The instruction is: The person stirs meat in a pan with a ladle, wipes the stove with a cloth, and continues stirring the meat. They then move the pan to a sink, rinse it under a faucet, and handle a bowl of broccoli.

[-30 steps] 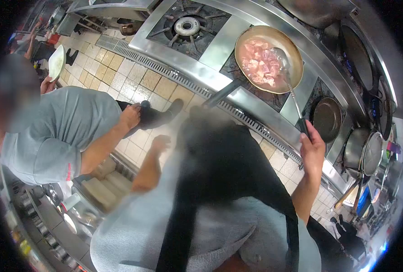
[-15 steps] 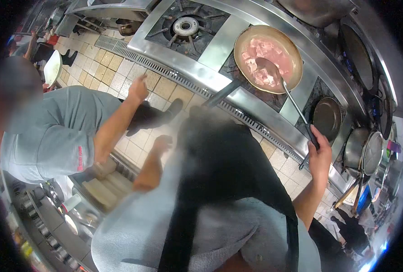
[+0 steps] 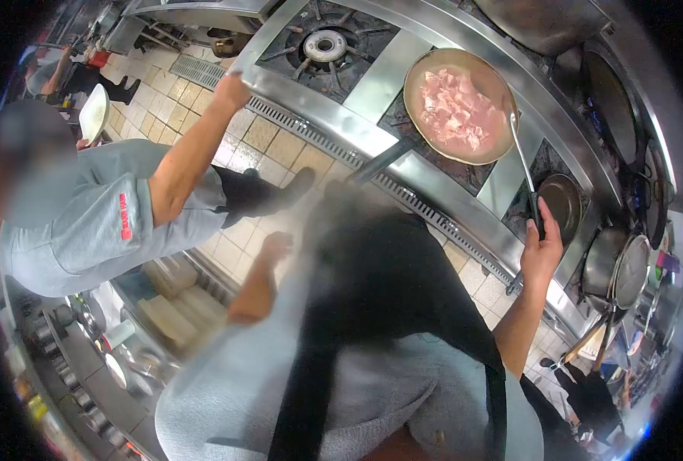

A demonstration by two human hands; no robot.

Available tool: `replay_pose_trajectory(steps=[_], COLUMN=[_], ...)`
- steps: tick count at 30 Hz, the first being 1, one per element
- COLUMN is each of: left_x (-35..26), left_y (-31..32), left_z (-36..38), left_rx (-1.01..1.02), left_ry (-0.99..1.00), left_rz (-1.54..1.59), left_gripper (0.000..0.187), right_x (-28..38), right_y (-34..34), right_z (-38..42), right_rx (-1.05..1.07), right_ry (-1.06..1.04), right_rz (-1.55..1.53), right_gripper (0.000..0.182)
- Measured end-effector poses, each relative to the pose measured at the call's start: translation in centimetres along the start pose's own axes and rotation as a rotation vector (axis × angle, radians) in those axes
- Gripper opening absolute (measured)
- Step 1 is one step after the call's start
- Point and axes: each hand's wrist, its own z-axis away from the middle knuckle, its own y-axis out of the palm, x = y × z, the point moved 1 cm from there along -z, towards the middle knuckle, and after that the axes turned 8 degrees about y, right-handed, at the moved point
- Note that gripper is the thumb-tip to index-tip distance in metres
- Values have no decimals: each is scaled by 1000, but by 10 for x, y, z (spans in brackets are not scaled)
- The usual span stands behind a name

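Gripping the spoon (image 3: pixel 523 157) by its end, your right hand (image 3: pixel 541 250) has the head at the rim of the pan (image 3: pixel 489 77), can't tell inside or out, so a careless drag there could shove the pan or drip juice on the stove (image 3: pixel 391 73). Your left hand (image 3: pixel 278 246) is blurred and apart from the pan handle (image 3: pixel 387 160), can't tell open or closed. Meat (image 3: pixel 453 111) sits in the pan on the stove; pan handle juts past the front edge towards your apron (image 3: pixel 387 269), so a bump could swing it and slop liquid.
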Motion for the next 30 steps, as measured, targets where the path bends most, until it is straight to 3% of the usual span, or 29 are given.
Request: replay_pose_trajectory(steps=[5,8,12,14,15,16,18,20,22,30], left_x=[0,-31,-7,21,23,-17,38,22,10,-16], left_y=[2,16,8,-2,-6,3,-12,-19,-27,-38], left_z=[1,18,-6,-35,-37,-14,-44,-46,-54,-71], left_rx=[13,-24,27,94,113,181,173,244,294,381], left_ry=[41,-25,-12,264,138,192,301,385,430,664], left_rz=[21,-43,-65,-303,103,-352,-21,-304,-498,-979], left_gripper=[21,23,24,25,25,26,29,28,27,24], right_x=[-9,-8,-5,-4,-4,-1,11,6,8,3], right_y=[9,17,28,28,24,18,4,-6,-17,-19], right_z=[2,8,14,17,19,20,25,28,31,41], right_rx=[48,214,332,291,267,260,255,188,138,124], right_ry=[81,161,283,227,165,165,217,233,65,141], right_rz=[-2,-208,-281,-260,-231,-190,-215,-248,-243,27], right_gripper=[38,37,37,37,37,38,37,36,36,36])
